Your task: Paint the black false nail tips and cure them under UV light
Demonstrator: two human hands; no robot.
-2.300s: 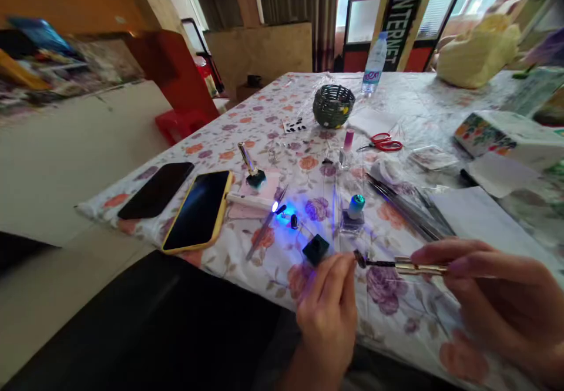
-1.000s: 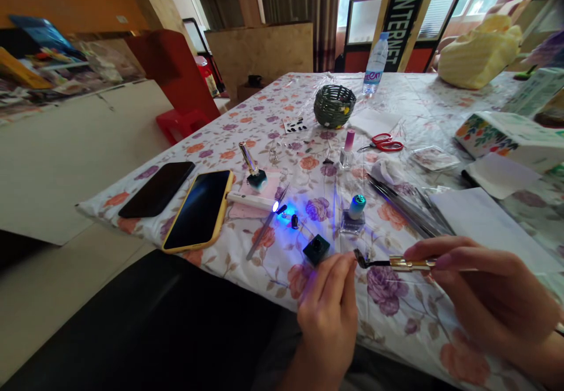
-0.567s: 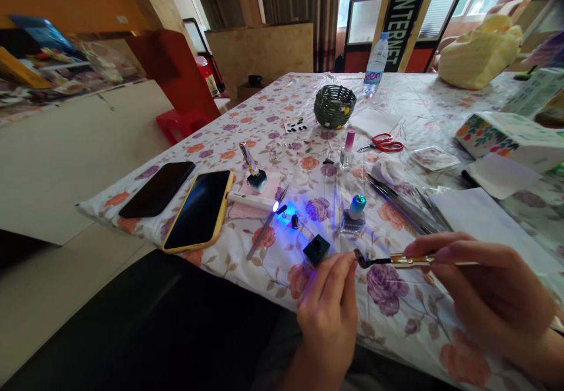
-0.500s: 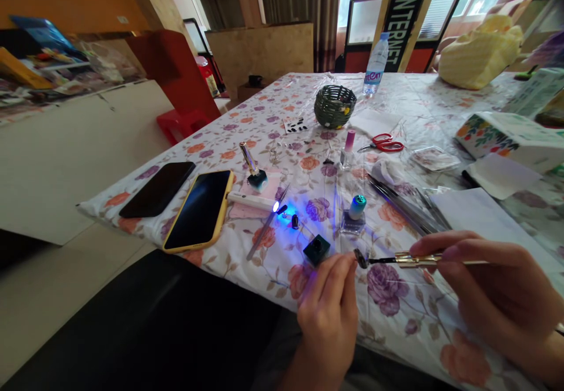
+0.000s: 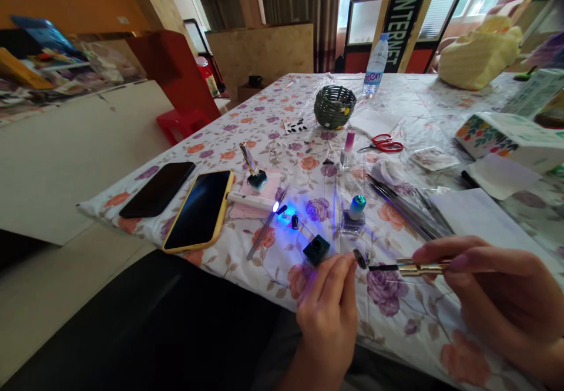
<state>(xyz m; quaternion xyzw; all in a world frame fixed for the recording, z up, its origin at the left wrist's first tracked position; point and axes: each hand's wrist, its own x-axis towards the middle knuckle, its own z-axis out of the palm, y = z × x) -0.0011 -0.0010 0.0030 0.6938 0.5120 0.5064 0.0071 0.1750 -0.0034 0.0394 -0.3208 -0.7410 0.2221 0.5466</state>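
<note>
Between the fingertips of my left hand (image 5: pixel 330 303) is a small dark false nail (image 5: pixel 360 258), held up over the table's near edge. My right hand (image 5: pixel 493 285) is closed round the gold handle of a nail polish brush (image 5: pixel 423 266). Its dark bristles point left, a short way from the nail. Just beyond my left hand stands an uncapped dark green polish bottle (image 5: pixel 316 250). A white UV lamp pen (image 5: pixel 253 201) throws blue light on two small dark nails, one of them the black nail (image 5: pixel 295 221). A grey polish bottle (image 5: pixel 353 219) with a shiny teal cap stands nearby.
Two phones lie left, a black phone (image 5: pixel 157 189) and a yellow-cased phone (image 5: pixel 199 210). Tweezers (image 5: pixel 400 206), red scissors (image 5: pixel 385 144), a pink-capped bottle (image 5: pixel 347 153) and white paper (image 5: pixel 480 215) lie right. A woven basket (image 5: pixel 335 107) and water bottle (image 5: pixel 375 65) stand farther back.
The brush has drawn slightly right, away from the nail, with its flat bristle side now showing. My left hand has barely moved.
</note>
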